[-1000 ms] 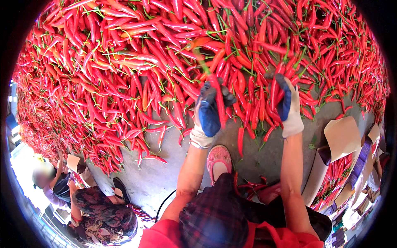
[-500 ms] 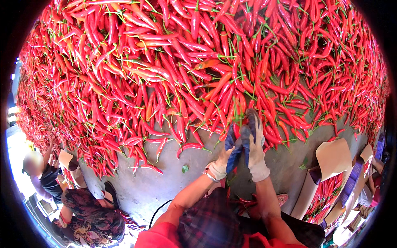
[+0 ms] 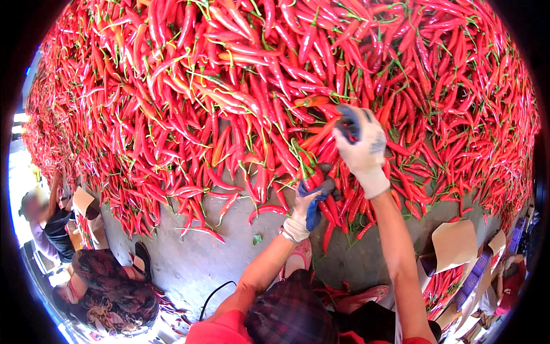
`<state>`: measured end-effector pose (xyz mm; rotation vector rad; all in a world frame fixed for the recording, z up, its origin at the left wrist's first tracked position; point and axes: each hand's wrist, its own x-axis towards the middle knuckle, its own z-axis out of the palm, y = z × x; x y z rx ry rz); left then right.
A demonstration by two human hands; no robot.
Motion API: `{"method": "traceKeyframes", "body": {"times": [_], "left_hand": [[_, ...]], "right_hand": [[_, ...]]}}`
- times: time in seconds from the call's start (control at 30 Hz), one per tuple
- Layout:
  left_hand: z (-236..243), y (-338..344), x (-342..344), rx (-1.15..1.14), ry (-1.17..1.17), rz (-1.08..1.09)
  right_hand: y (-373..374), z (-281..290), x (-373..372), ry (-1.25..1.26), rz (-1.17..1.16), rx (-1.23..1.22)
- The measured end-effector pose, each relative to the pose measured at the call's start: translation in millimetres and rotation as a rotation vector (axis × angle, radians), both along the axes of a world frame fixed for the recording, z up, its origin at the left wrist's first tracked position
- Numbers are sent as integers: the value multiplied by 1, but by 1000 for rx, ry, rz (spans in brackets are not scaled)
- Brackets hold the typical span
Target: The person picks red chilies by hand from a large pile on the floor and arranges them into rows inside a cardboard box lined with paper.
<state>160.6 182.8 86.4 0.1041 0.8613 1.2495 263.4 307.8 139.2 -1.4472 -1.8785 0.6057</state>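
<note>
A bunch of red chillies (image 3: 312,179) with green stems is gripped in my left hand (image 3: 309,207), low over the near edge of the heap. The stems point up and away from me. My right hand (image 3: 366,143) is higher and further to the right, over the heap of red chillies (image 3: 189,126). Its thumb and fingers are curved and apart, with red showing in the gap; whether that red touches the fingers I cannot make out. Both hands wear pale work gloves with dark blue palms.
Grey floor (image 3: 189,258) shows between the heap and my feet. At right stands an open carton (image 3: 455,243) of chillies, near purple crates (image 3: 472,275). On the left a person in dark patterned clothes (image 3: 114,286) sits close by, with another person (image 3: 51,223) further off.
My hands, close together before, have moved apart. The right has gone up and right over the heap; the left has dropped slightly left and now shows chillies in its grip. The view has shifted slightly.
</note>
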Motion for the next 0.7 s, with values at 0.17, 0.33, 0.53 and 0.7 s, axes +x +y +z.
{"method": "traceKeyframes", "body": {"times": [0.17, 0.33, 0.53, 0.7], "left_hand": [[7, -4, -2, -9, -7, 126], [-1, 1, -26, 113, -9, 130], [28, 13, -45, 64, -35, 179], [23, 10, -53, -13, 198, 160]], "right_hand": [[29, -38, -29, -551, 38, 159], [18, -32, -8, 435, -114, -9], [0, -1, 21, 981, -152, -800], [-3, 3, 22, 122, 165, -562]]}}
